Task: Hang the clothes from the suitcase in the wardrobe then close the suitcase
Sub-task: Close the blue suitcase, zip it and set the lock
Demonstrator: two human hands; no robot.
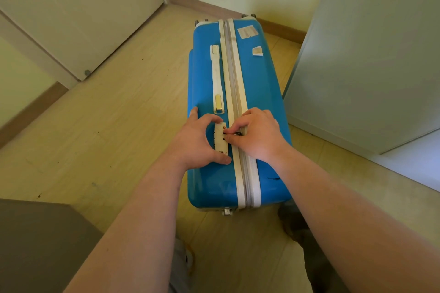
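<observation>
A blue hard-shell suitcase (257,93) stands on its side on the floor, closed, with a white zip band (234,78) running along its top. Beside the band sit a white carry handle (217,74) and a white lock plate (221,137). My left hand (198,140) rests spread on the shell around the lock plate, thumb pressing near the plate's lower end. My right hand (256,133) lies over the zip band and pinches a small dark zipper pull (234,135) next to the lock. No clothes are visible.
A pale wardrobe panel (371,54) rises close on the right of the suitcase. A white door (78,12) stands at the left and back. A grey-brown box or furniture corner (40,245) fills the near left. Light wood floor (119,126) lies open to the left.
</observation>
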